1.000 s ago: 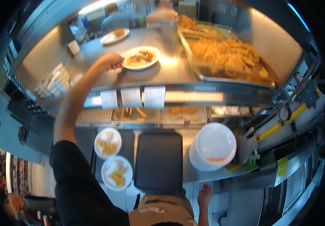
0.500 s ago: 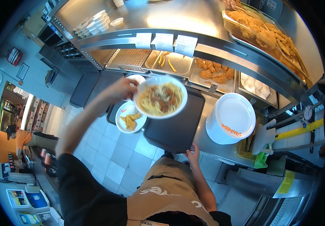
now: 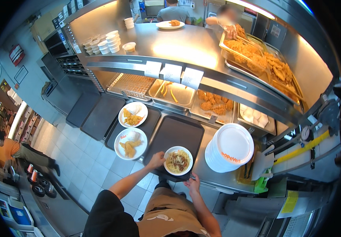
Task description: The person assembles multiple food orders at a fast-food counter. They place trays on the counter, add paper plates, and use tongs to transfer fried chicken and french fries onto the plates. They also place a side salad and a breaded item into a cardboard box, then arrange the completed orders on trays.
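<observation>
On dark tray (image 3: 178,132) | noodle plate (image 3: 191,163) — left hand (image 3: 155,160) pinching its rim | right hand (image 3: 193,184) — at tray edge, grip unclear

Steel counter (image 3: 200,157): row of dark trays (image 3: 178,132), stack of round white plates (image 3: 230,147) just right of the last one. Upper steel shelf (image 3: 150,41): stacked small tubs (image 3: 113,42) at left, white plate (image 3: 163,26) at far edge, pans (image 3: 233,54) of fried food (image 3: 253,56) at right.

Noodle plate (image 3: 178,173) white; noodles (image 3: 174,163) pale yellow, topping (image 3: 182,158) reddish-brown. Tray (image 3: 180,132) plain dark grey. Stacked plates (image 3: 229,142) white, orange-red lettering (image 3: 230,157). Apron (image 3: 174,222) tan, white print (image 3: 160,217). Sleeve (image 3: 109,215) black.
</observation>
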`<control>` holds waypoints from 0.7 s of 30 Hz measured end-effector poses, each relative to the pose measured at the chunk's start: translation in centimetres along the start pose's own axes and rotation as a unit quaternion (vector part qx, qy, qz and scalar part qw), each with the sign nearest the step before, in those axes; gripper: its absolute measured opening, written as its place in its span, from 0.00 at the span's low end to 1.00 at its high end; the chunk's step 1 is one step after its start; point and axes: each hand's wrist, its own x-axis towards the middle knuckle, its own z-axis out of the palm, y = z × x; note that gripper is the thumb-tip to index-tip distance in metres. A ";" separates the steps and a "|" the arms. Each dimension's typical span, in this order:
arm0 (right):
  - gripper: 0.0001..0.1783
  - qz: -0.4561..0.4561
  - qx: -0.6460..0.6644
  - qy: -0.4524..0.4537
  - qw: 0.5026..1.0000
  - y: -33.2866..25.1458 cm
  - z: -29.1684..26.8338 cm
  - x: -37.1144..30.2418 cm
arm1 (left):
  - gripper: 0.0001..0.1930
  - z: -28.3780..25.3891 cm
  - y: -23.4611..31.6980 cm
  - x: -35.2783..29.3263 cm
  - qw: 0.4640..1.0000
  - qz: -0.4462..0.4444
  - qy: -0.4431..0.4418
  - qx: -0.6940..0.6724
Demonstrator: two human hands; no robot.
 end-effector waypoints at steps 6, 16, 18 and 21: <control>0.25 -0.209 -0.188 0.131 0.951 -3.6 2.5 -4.7 | 0.19 -2.0 1.7 -0.8 0.984 -0.121 -0.129 -0.002; 0.33 -0.287 0.204 -0.123 0.928 -27.9 32.0 4.5 | 0.18 -13.4 4.4 0.4 0.954 -0.103 -0.270 -0.077; 0.29 -0.259 0.296 -0.161 0.905 -31.3 35.5 7.5 | 0.18 -17.5 4.9 0.9 0.961 -0.056 -0.229 -0.144; 0.22 -0.292 0.325 -0.168 0.884 -32.7 38.3 8.7 | 0.16 -24.0 5.6 1.8 0.972 -0.019 -0.153 -0.176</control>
